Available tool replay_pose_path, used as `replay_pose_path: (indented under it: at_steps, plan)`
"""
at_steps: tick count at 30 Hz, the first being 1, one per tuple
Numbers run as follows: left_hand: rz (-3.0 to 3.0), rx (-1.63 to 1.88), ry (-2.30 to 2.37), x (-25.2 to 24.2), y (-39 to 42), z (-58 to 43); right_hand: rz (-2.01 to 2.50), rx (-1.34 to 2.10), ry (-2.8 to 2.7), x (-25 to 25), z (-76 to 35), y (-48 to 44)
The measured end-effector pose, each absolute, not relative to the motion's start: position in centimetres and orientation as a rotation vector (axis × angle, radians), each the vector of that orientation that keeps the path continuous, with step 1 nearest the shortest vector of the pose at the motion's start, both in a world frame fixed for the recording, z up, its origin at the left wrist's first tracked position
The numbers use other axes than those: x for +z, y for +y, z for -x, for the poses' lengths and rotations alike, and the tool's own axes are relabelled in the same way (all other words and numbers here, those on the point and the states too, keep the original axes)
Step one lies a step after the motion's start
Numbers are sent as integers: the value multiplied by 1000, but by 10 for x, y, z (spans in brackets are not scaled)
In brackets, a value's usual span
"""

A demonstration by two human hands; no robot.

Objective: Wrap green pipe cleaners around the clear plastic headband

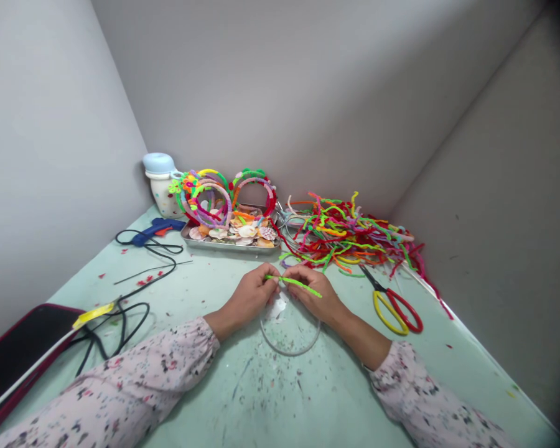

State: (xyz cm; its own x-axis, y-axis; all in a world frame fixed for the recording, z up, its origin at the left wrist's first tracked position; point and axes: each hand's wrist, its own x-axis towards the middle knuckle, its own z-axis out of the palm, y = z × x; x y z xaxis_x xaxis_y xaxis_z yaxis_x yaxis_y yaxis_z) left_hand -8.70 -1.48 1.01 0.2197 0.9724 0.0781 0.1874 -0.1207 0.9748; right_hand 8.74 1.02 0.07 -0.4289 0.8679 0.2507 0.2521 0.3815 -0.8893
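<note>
My left hand [249, 298] and my right hand [312, 295] meet above the pale green table, and both pinch a bright green pipe cleaner [296, 284]. Its free end sticks out past my right fingers. Beneath my hands lies a thin, pale plastic hairband [289, 343], its upper part hidden by my fingers. A white scrap [279, 306] shows inside the hairband's curve, though I cannot tell what it is. Long floral-print sleeves cover both forearms.
Further back stand a steel tray of seashells [228, 247], decorated hairbands [210, 198], and a white jar with a blue lid [161, 180]. A heap of multicoloured pipe cleaners [350, 233] lies to the right, near red-and-yellow scissors [394, 310]. A blue glue gun [156, 231] trails a black cord.
</note>
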Motion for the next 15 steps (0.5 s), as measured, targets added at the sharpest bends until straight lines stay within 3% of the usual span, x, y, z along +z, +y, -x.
replay_pose_path:
  at_steps: [15]
  plan:
    - [-1525, 1013, 1143, 5, -13, 88, 1026, 968, -1883, 3, -84, 8]
